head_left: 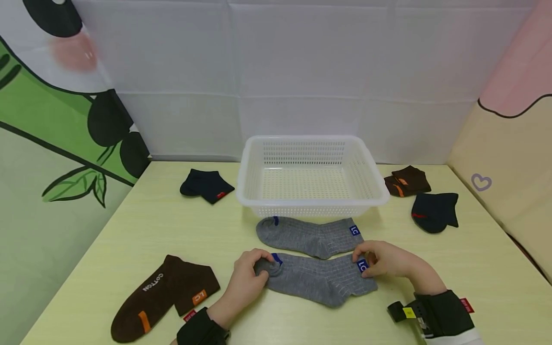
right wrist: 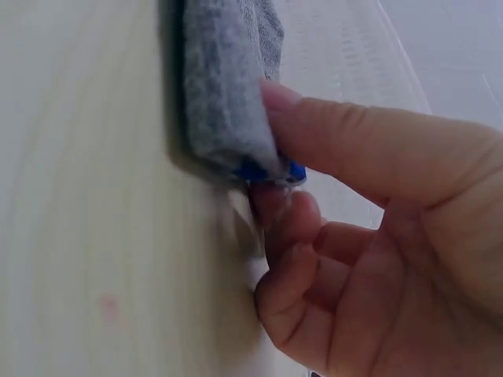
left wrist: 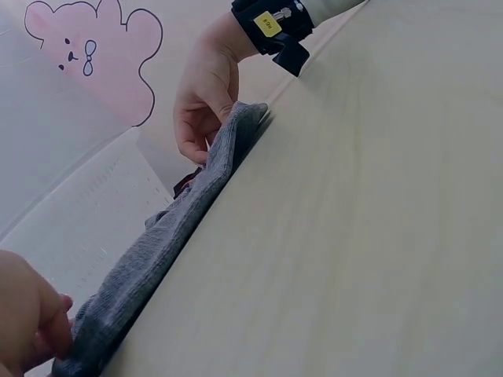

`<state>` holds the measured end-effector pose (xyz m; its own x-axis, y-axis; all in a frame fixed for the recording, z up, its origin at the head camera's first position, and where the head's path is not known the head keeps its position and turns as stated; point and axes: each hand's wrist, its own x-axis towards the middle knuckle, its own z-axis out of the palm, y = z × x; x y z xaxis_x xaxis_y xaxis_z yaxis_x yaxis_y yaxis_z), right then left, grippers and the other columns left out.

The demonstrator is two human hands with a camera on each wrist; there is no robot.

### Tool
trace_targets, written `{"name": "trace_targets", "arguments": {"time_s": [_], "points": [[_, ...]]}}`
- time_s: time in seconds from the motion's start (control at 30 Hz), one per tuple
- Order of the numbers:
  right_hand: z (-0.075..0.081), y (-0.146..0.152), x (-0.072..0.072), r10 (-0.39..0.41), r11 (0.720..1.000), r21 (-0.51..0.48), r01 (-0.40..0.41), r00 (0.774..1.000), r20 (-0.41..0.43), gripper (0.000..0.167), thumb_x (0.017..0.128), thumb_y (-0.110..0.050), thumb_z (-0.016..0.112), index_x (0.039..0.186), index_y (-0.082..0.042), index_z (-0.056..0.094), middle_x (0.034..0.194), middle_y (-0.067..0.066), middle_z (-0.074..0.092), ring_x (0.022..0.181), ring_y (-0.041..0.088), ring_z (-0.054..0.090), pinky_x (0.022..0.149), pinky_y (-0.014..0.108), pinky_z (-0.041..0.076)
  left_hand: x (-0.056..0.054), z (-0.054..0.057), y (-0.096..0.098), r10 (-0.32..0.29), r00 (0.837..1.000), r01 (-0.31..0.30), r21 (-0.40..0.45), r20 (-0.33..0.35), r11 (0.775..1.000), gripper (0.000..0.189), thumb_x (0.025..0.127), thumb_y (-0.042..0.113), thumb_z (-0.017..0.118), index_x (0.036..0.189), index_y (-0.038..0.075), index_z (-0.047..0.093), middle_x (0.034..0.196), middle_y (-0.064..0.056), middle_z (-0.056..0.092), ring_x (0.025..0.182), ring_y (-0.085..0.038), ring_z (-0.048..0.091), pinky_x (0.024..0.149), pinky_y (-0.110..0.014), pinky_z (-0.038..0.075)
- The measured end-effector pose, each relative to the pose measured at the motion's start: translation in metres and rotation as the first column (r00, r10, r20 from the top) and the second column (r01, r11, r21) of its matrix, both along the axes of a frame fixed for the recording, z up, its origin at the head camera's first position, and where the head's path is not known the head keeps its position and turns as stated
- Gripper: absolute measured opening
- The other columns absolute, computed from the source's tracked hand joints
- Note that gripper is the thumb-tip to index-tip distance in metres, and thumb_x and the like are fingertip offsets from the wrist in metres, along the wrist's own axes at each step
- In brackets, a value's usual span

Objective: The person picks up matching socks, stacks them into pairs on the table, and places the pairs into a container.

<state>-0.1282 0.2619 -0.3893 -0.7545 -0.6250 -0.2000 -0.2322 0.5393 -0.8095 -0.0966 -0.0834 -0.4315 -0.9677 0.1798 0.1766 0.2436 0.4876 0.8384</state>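
Observation:
A grey sock (head_left: pixel 319 278) with a blue LC label lies flat on the table, its toe to the left. My left hand (head_left: pixel 251 273) pinches the toe end between thumb and fingers. At the other end, my right hand (head_left: pixel 385 261) grips the cuff beside the label; the right wrist view shows the thumb (right wrist: pixel 314 133) on top and fingertips curled beneath the cuff edge. A second grey sock (head_left: pixel 308 235) lies just beyond, parallel to the first. In the left wrist view, the held sock (left wrist: pixel 169 236) stretches between both hands.
Behind the socks stands a white slotted basket (head_left: pixel 312 202). A brown sock pair (head_left: pixel 166 292) lies at the near left, dark navy socks (head_left: pixel 206 184) at the back left. Folded brown socks (head_left: pixel 409 181) and navy socks (head_left: pixel 435 211) lie right of the basket.

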Motion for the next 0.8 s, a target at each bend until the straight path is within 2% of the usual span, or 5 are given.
{"name": "trace_targets", "arguments": {"time_s": [0.1,0.27,0.53,0.63,0.8], "points": [[-0.001,0.002,0.000,0.006,1.000,-0.002,-0.006,1.000,-0.017,0.029,0.079,-0.008,0.073,0.103,0.000,0.060,0.074,0.001,0.050,0.060,0.004,0.043,0.054,0.022,0.039,0.000,0.000,-0.001,-0.002,1.000,0.002,-0.012,0.000,1.000,0.041,0.077,-0.016,0.045,0.093,0.015,0.067,0.103,-0.002,0.064,0.105,-0.026,0.055,0.092,-0.047,0.040],[-0.003,0.004,0.000,0.018,1.000,-0.011,-0.019,0.999,-0.032,0.030,0.078,-0.012,0.075,0.102,-0.001,0.062,0.084,0.004,0.048,0.063,0.004,0.042,0.056,0.022,0.039,0.000,0.000,-0.001,0.034,0.999,-0.036,-0.051,-0.033,0.998,0.044,0.080,-0.017,0.040,0.093,0.015,0.067,0.100,-0.002,0.065,0.105,-0.028,0.056,0.098,-0.054,0.030],[-0.009,0.012,0.002,0.012,0.999,-0.049,-0.016,0.997,-0.080,0.031,0.079,-0.015,0.075,0.104,-0.002,0.063,0.084,0.004,0.049,0.063,0.004,0.045,0.056,0.023,0.042,-0.001,0.000,0.000,0.060,0.995,-0.067,-0.085,-0.083,0.994,0.047,0.075,-0.019,0.042,0.092,0.016,0.068,0.099,0.000,0.068,0.102,-0.028,0.056,0.092,-0.054,0.025],[-0.011,0.012,0.004,-0.002,0.998,-0.060,-0.004,0.995,-0.097,0.033,0.080,-0.016,0.074,0.107,-0.002,0.061,0.086,0.006,0.052,0.064,0.004,0.046,0.056,0.023,0.043,0.001,0.001,0.000,0.067,0.995,-0.073,-0.084,-0.071,0.994,0.039,0.080,-0.016,0.048,0.095,0.015,0.066,0.100,-0.002,0.067,0.102,-0.028,0.054,0.089,-0.052,0.024],[-0.014,0.012,0.009,-0.090,0.992,-0.096,0.082,0.993,-0.080,0.052,0.080,-0.014,0.074,0.121,0.005,0.049,0.095,0.010,0.050,0.066,0.005,0.049,0.058,0.023,0.044,0.003,0.003,0.001,0.101,0.994,-0.106,-0.128,-0.048,0.986,0.017,0.085,0.005,0.064,0.102,0.009,0.062,0.110,-0.011,0.059,0.108,-0.034,0.046,0.085,-0.052,0.024]]}}
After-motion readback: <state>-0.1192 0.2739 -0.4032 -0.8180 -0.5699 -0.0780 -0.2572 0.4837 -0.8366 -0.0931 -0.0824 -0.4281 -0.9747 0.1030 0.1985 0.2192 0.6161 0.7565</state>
